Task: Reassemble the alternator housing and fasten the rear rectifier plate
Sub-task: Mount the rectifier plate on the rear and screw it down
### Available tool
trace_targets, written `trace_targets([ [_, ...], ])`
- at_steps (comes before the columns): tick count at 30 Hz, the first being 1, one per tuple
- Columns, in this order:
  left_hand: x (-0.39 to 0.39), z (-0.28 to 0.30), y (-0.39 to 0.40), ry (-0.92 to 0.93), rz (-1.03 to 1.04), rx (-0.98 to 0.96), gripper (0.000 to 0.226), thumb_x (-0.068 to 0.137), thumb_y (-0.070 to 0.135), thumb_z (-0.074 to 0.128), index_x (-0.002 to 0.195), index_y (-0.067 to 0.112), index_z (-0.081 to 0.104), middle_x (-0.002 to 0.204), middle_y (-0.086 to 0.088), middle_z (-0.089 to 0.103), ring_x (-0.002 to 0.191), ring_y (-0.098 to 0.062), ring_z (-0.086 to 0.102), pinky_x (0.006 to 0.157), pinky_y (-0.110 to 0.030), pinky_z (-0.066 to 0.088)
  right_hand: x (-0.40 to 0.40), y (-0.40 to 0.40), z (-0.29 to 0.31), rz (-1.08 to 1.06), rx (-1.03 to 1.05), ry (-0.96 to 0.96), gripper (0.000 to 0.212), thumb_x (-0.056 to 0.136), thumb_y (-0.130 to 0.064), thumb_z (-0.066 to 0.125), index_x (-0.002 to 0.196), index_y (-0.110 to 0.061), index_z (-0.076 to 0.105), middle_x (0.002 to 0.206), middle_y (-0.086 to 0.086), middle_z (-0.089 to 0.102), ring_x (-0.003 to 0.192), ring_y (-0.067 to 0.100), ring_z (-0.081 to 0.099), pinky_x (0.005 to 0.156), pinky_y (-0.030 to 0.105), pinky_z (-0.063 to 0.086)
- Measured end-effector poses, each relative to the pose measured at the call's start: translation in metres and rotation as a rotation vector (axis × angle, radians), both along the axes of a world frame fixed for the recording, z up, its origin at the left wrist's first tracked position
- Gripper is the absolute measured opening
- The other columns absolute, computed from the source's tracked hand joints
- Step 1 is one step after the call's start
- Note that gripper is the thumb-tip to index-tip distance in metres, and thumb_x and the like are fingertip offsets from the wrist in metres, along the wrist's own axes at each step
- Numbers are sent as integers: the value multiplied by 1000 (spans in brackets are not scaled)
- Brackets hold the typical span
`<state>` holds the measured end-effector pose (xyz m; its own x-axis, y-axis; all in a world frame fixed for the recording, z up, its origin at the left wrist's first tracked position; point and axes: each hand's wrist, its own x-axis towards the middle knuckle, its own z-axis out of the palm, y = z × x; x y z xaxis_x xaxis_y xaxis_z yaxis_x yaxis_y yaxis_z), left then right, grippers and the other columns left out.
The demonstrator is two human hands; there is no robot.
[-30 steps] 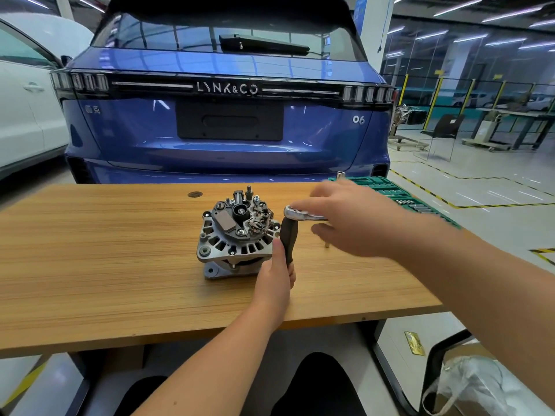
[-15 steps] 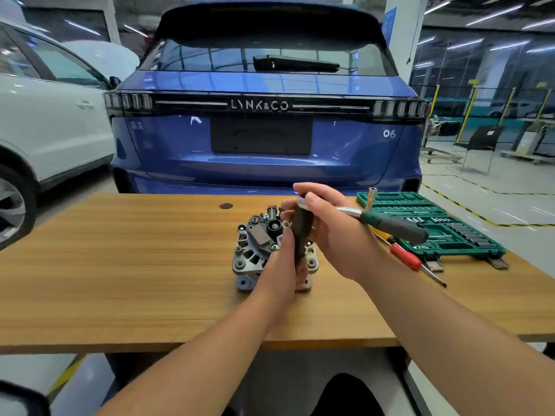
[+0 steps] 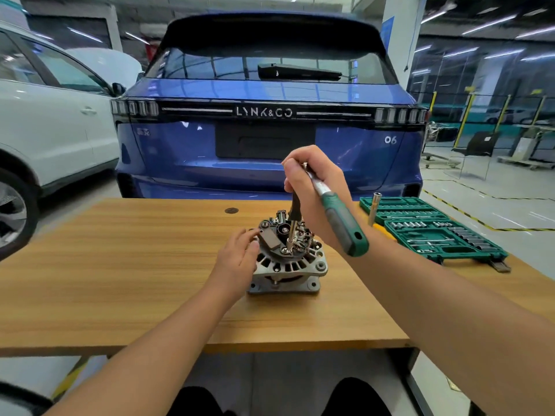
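Observation:
A silver alternator point(image 3: 286, 265) stands on the wooden table point(image 3: 120, 280), with its rear rectifier plate point(image 3: 270, 238) facing up. My right hand point(image 3: 315, 187) grips the head end of a green-handled ratchet point(image 3: 339, 220). From it a black-handled extension with a steel shaft point(image 3: 290, 232) stands upright, its tip on a fastener on the plate. My left hand point(image 3: 237, 259) rests against the alternator's left side, fingers loosely bent and touching the plate's edge.
A green socket set case point(image 3: 435, 232) lies open at the table's right, with a silver socket point(image 3: 374, 205) standing near its left edge. A blue car point(image 3: 270, 130) is parked right behind the table and a white car point(image 3: 45, 130) stands to the left.
My left hand let go of the black extension handle and moved to the alternator's side. My right hand rose and set the tool's tip down on the plate. The camera came closer.

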<state>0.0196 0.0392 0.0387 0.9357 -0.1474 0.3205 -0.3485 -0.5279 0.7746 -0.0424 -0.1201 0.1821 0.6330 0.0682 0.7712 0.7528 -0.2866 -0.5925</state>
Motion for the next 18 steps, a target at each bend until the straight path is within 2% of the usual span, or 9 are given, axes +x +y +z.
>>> trace_targets([
  [2,-4,-12,0,61,-74,-19,50,109,39,30,158,40,21,167,11,15,154,-10,9,126,-47,13,3,1,-7,-17,-5,-4,20,102,-11,53,87,-24,55,78,0,55,73,17,55,68,18,45],
  [4,-8,-17,-3,82,-124,-84,52,110,36,30,158,45,12,168,14,7,153,-3,2,127,-42,8,6,2,-13,-32,-2,-22,22,102,-11,53,87,-27,54,80,3,55,75,22,56,71,19,46],
  [9,-14,-14,-7,116,-129,-125,54,110,33,30,158,43,9,167,17,9,151,1,4,126,-35,8,10,0,-18,-38,-40,-44,13,103,-10,53,92,-16,54,83,4,54,74,14,52,73,21,44],
  [13,-17,-14,-9,120,-135,-152,55,110,32,31,159,40,8,165,17,12,145,6,7,120,-26,9,10,-3,-21,-57,-19,-86,12,102,-12,51,91,-17,53,83,12,57,76,23,56,72,23,47],
  [18,-19,-15,-12,133,-107,-153,56,110,33,31,160,38,5,167,16,6,151,1,4,125,-31,7,9,-4,-22,-66,81,-119,13,103,-14,51,91,-19,53,81,18,59,73,27,56,66,18,46],
])
